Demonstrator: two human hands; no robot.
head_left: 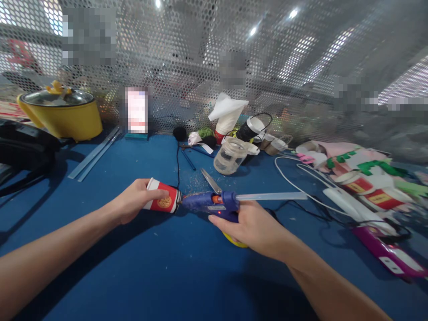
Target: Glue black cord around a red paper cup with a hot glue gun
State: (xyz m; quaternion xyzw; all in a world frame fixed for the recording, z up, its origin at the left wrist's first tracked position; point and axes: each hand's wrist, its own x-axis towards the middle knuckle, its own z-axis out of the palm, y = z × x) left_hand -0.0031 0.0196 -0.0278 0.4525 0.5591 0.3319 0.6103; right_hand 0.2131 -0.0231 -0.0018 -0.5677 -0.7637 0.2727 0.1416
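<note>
My left hand [135, 200] is closed around a red and white paper cup [164, 201] held on its side over the blue table [133, 267]. My right hand [252, 225] grips a blue hot glue gun [214, 204]. The gun's nozzle touches the bottom of the cup. A clear glue stick [270, 196] sticks out of the back of the gun. A pair of scissors [211, 180] lies just behind the gun.
A yellow pot [62, 113] with a lid stands at the back left. A clear plastic jar [231, 156], stacked cups [224, 122], white cables [301, 189] and paper craft pieces [364, 174] crowd the back and right. A perforated metal screen [200, 53] closes off the far side.
</note>
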